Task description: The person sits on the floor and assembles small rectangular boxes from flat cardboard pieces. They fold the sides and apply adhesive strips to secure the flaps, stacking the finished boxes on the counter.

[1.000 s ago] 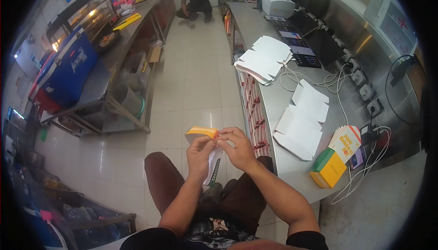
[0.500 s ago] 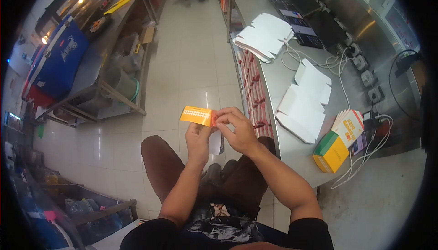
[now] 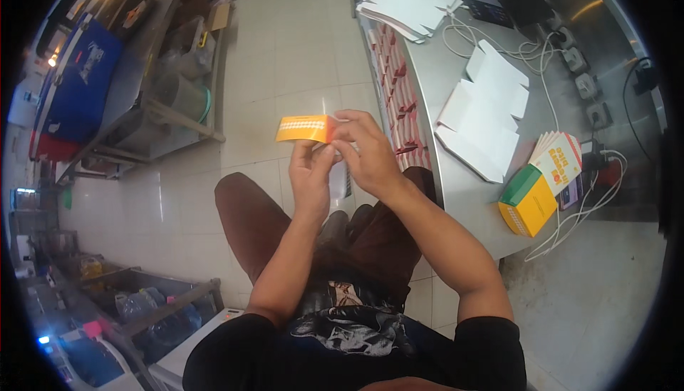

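Note:
Above my knees, both hands hold a small yellow and orange printed paper carton (image 3: 303, 129) with a row of white shapes along its side. My left hand (image 3: 311, 177) grips it from below, thumb and fingers closed near its right end. At that same reddish end, my right hand (image 3: 367, 152) pinches the edge, its fingers bent and close to the left thumb. The far side of the carton is hidden. To the right, at the steel table's corner, lies a nested stack of similar yellow, green and white cartons (image 3: 529, 202).
On the steel table (image 3: 425, 81) to my right lie white flat card boxes (image 3: 481, 116) and a pile of white card blanks (image 3: 413, 2). White cables (image 3: 613, 198) trail past plugs. Red and white packs (image 3: 399, 99) fill the shelf below. A blue cooler (image 3: 82, 81) stands left.
The view has tilted down, so the tables and boxes sit higher in the picture. Both hands still hold the carton, whose left end has turned slightly; the right fingers have shifted a little at its end.

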A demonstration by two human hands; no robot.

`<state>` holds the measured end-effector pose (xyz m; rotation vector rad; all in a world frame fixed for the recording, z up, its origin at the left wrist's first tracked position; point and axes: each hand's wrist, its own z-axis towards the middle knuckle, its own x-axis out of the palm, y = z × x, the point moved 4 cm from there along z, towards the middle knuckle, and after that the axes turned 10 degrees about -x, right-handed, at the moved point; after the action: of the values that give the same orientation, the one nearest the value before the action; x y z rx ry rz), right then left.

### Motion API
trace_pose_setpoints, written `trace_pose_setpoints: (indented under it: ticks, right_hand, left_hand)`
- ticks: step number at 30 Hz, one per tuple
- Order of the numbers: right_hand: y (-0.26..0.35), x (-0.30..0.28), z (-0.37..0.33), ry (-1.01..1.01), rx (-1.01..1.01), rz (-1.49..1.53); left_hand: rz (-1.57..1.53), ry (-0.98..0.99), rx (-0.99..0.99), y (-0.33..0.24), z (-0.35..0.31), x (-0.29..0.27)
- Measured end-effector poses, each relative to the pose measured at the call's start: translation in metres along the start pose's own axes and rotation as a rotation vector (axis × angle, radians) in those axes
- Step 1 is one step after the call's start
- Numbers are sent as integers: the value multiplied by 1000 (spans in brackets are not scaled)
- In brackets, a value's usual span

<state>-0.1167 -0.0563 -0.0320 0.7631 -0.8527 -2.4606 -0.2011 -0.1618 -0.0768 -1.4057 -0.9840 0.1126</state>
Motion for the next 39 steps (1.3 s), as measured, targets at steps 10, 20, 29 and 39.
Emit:
trace_pose_setpoints:
  ticks: [10, 20, 29, 39]
  right_hand:
    - [-19, 0, -7, 158, 425, 329]
    - [-26, -3, -11, 40, 819, 427]
    - [-3, 29, -24, 258, 781, 598]
    - [24, 26, -10, 295, 788, 571]
  left_hand:
    - [331, -68, 49, -5, -10, -42]
    - [934, 412, 382, -26, -53, -55]
    - [57, -200, -120, -28, -30, -57]
    - [211, -136, 18, -26, -25, -47]
